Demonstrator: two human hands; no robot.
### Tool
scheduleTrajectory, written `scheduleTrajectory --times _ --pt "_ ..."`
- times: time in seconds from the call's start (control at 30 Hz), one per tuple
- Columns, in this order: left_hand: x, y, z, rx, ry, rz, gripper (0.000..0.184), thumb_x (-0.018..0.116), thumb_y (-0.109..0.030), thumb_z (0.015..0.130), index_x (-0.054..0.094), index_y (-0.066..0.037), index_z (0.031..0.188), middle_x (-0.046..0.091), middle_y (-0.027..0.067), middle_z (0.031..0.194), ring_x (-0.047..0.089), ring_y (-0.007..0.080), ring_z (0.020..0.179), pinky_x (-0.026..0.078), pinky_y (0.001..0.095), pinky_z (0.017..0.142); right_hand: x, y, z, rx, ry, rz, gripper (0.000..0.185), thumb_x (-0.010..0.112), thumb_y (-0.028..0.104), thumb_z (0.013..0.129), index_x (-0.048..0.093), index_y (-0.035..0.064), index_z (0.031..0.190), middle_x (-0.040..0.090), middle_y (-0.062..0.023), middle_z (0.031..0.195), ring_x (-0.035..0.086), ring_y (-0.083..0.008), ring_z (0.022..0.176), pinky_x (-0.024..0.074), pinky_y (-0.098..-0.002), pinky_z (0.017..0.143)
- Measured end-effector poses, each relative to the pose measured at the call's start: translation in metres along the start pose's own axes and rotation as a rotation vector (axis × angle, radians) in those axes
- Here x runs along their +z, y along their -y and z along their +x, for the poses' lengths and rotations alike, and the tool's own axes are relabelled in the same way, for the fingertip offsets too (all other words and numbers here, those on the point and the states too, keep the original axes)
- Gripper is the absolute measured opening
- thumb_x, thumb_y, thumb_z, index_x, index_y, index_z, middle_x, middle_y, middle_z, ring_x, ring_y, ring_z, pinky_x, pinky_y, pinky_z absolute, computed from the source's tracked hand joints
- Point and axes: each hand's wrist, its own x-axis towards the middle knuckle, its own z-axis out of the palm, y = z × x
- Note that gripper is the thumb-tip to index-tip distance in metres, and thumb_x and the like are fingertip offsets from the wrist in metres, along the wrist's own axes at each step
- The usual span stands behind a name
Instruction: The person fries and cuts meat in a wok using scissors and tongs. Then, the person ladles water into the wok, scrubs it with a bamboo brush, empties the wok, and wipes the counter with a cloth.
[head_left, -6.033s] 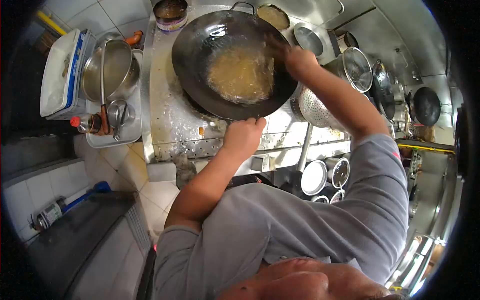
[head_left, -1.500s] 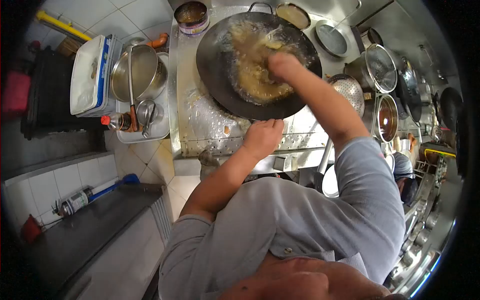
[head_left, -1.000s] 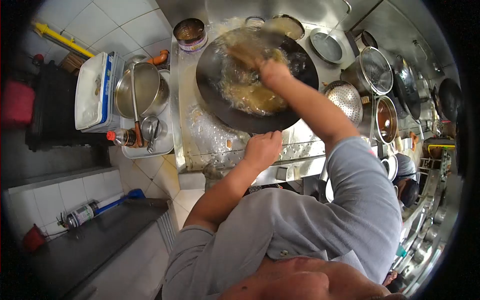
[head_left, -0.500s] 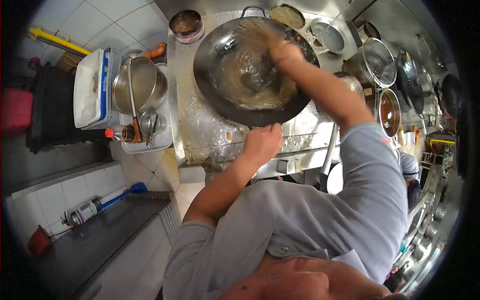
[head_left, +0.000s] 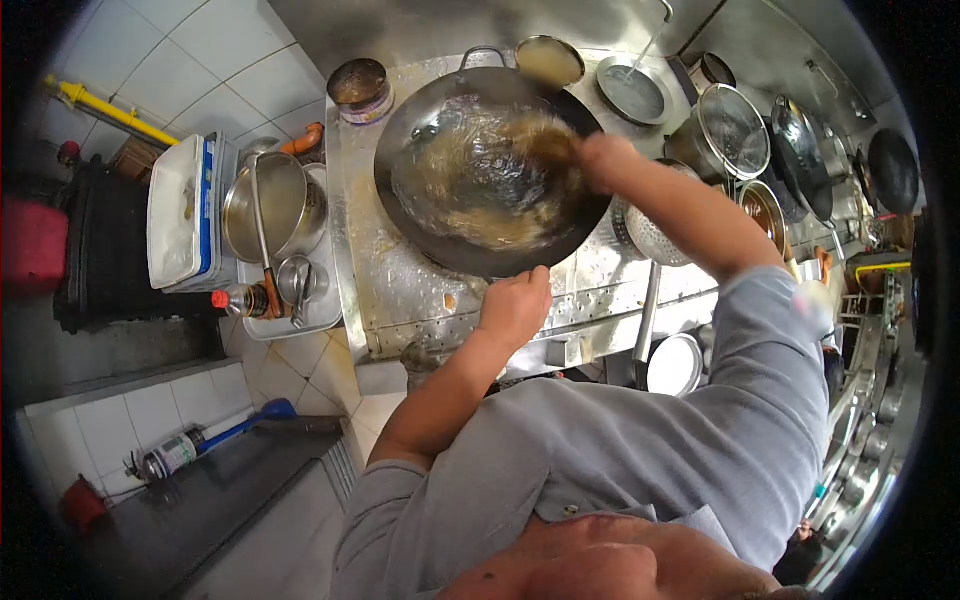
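Note:
A large dark wok sits on the steel stove, with murky, foamy water swirling in it. My left hand is closed at the wok's near rim, where a handle would be; the fingers cover most of the grip. Over the wok's right side, my right hand is closed around a brown wok brush. The brush is smeared by motion, and its bristle end reaches toward the water. The far loop handle of the wok stands free.
Behind the wok are a tin, a round container and a grey basin under a tap. A perforated ladle and pots stand right. Left, a tray bears a steel pot and a bottle.
My right hand has swept the brush from the wok's far side toward its right side. The water still swirls. My left hand stays at the near rim; the whole view has shifted slightly.

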Motion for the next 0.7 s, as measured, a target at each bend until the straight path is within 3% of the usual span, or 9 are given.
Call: scheduleTrajectory --times 0.07,0.17,0.2,0.23,0.3,0.37,0.5,0.57,0.7 --pt "-0.002 0.0 -0.004 0.0 -0.017 0.001 0.017 0.065 -0.018 0.087 0.052 -0.008 0.084 0.064 0.0117 0.069 0.066 0.0315 0.064 0.053 0.0436 0.057 0.002 -0.005 0.06 0.114 -0.193 0.126 0.029 0.068 0.029 0.085 0.074 0.0083 0.104 0.075 -0.0132 0.101 0.073 -0.0308 0.092 0.0597 -0.0427 0.076" --pt "-0.006 0.001 -0.006 -0.023 -0.045 -0.078 0.019 0.065 -0.019 0.086 0.051 -0.007 0.083 0.063 0.0123 0.072 0.064 0.036 0.067 0.05 0.048 0.059 -0.028 0.053 0.063 -0.028 -0.21 0.076 0.032 0.048 0.022 0.1 0.067 0.0069 0.12 0.07 -0.0159 0.117 0.07 -0.0321 0.104 0.0585 -0.0436 0.085" --pt "-0.003 0.003 -0.007 -0.008 -0.04 -0.067 0.019 0.066 -0.019 0.086 0.051 -0.007 0.083 0.062 0.0124 0.071 0.064 0.0357 0.067 0.05 0.0478 0.059 -0.021 0.077 0.063 0.069 -0.195 0.321 0.032 0.049 0.024 0.099 0.066 0.0082 0.121 0.069 -0.016 0.12 0.069 -0.031 0.107 0.0569 -0.0423 0.088" --pt "-0.001 0.004 -0.008 0.009 -0.032 -0.059 0.019 0.066 -0.018 0.086 0.051 -0.007 0.083 0.062 0.0125 0.071 0.064 0.0354 0.067 0.05 0.0476 0.059 0.004 0.091 0.065 -0.057 -0.199 0.166 0.034 0.05 0.023 0.097 0.064 0.0084 0.125 0.068 -0.0146 0.122 0.069 -0.031 0.107 0.0556 -0.0418 0.091" --pt "-0.001 0.006 -0.005 0.017 -0.045 -0.051 0.019 0.066 -0.018 0.086 0.051 -0.007 0.083 0.062 0.0125 0.072 0.064 0.0355 0.067 0.05 0.0477 0.059 0.066 0.116 0.091 -0.084 -0.128 0.261 0.038 0.059 0.027 0.088 0.067 0.0106 0.121 0.073 -0.0196 0.101 0.071 -0.0322 0.098 0.0563 -0.0428 0.083" --pt "0.003 0.005 -0.006 0.034 -0.04 -0.06 0.019 0.066 -0.019 0.086 0.051 -0.007 0.083 0.063 0.0126 0.073 0.064 0.0356 0.067 0.05 0.0477 0.059 0.035 0.114 0.005 -0.24 -0.072 0.256 0.074 0.068 0.031 0.081 0.041 0.0242 0.15 0.071 -0.0223 0.101 0.069 -0.0365 0.096 0.0552 -0.0449 0.081" --pt "0.006 0.003 -0.009 -0.004 -0.072 -0.088 0.019 0.068 -0.017 0.084 0.053 -0.006 0.085 0.064 0.0142 0.075 0.064 0.0379 0.071 0.05 0.0497 0.064 0.033 0.069 -0.079 -0.188 -0.012 0.363 0.076 0.07 0.031 0.079 0.043 0.0223 0.149 0.069 -0.0244 0.102 0.067 -0.0386 0.097 0.0534 -0.0458 0.084" --pt "0.006 0.004 -0.014 -0.019 -0.032 -0.086 0.019 0.07 -0.014 0.082 0.057 -0.005 0.093 0.065 0.0151 0.086 0.065 0.0378 0.085 0.049 0.0498 0.075 0.04 0.068 -0.12 0.107 -0.221 0.532 0.081 0.071 0.032 0.075 0.043 0.0164 0.149 0.066 -0.0254 0.113 0.065 -0.0378 0.106 0.0521 -0.0451 0.091" --pt "-0.011 0.0 -0.039 0.184 -0.165 -0.092 0.031 0.071 -0.009 0.078 0.062 -0.004 0.107 0.065 0.0159 0.109 0.06 0.0356 0.106 0.048 0.0458 0.091 0.08 0.093 -0.197 0.362 -0.441 0.984 0.085 0.071 0.032 0.077 0.038 0.0165 0.153 0.062 -0.0258 0.123 0.061 -0.0399 0.113 0.0489 -0.0426 0.097"
